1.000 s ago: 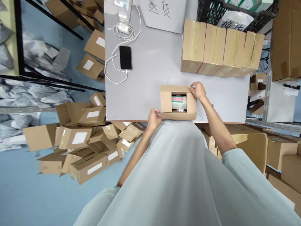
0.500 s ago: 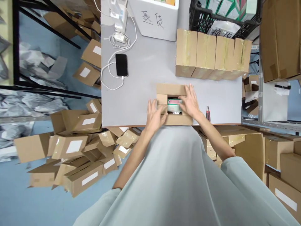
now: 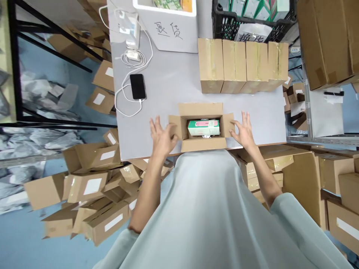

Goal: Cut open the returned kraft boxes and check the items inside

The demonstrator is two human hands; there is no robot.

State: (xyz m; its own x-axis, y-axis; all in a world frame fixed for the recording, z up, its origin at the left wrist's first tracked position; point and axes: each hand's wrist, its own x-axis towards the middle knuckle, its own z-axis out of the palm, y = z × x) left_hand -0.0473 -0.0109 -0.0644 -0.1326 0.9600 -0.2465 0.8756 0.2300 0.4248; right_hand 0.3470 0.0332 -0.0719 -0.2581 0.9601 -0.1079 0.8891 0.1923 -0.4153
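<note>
- Centre of the frame: an open box point(image 3: 203, 145) on a grey table point(image 3: 168, 89), with a green, white and pink carton point(image 3: 203, 128) lying inside.
- Just changed: the box's two side flaps, folded inward a moment ago, now spread outward. The whole carton top shows, so its way out looks unobstructed.
- Left hand point(image 3: 162, 138): fingers spread wide, thumb at the left flap's edge, grasping nothing.
- Right hand point(image 3: 244, 132): partly open, thumb and forefinger at the right flap's edge; whether they pinch it, I cannot tell.
- Upper right: four taped boxes point(image 3: 211, 65).
</note>
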